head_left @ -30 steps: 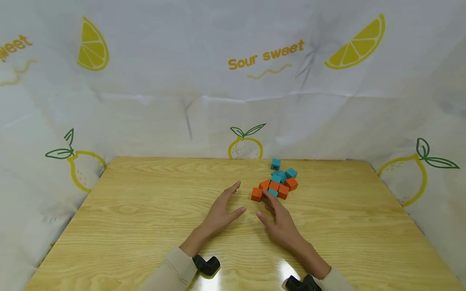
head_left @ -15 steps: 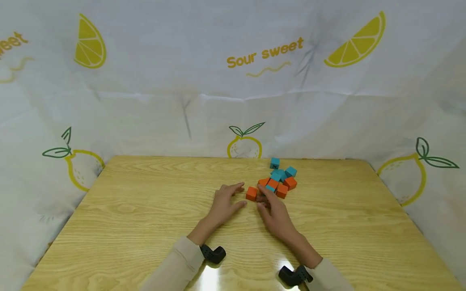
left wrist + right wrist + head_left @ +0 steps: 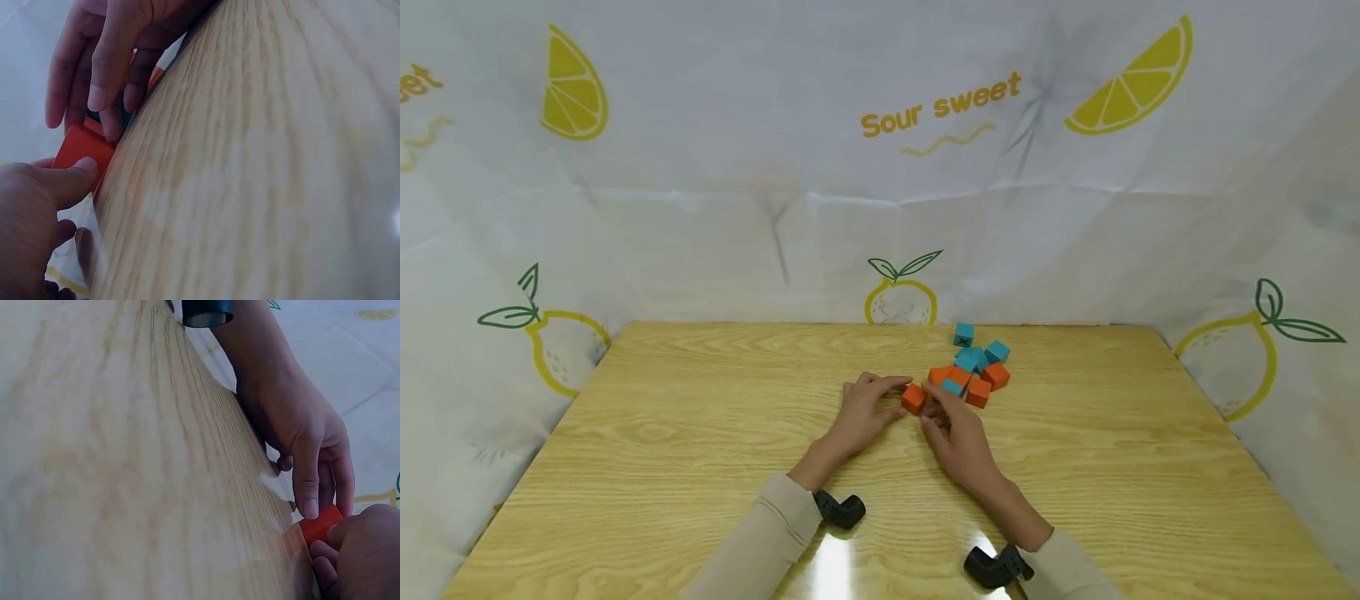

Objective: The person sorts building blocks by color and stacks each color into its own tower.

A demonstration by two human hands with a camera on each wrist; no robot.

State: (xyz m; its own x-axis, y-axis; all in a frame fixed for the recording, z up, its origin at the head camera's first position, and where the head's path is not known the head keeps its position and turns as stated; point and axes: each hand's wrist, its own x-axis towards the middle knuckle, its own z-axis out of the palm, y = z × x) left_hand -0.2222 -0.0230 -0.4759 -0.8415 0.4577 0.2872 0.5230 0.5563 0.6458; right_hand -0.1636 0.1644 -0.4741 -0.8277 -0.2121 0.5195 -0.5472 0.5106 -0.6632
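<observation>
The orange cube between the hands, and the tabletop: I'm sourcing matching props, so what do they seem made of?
Orange cube: perhaps painted wood or plastic, matte-looking; its flat, even colour leaves the material open.
Tabletop: wood or wood-look laminate with a glossy finish, given its grain and bright reflections.

1. "Sour sweet" (image 3: 942,105), in orange letters on the white cloth (image 3: 737,125), capital S first, rising toward the right.
2. "eet" (image 3: 420,81), in similar orange, on the cloth at the head view's left edge, which cuts off the word's start.
3. A dark X-like sign (image 3: 964,341) on the rearmost blue cube (image 3: 964,332); letter or times sign, I cannot tell.
</observation>
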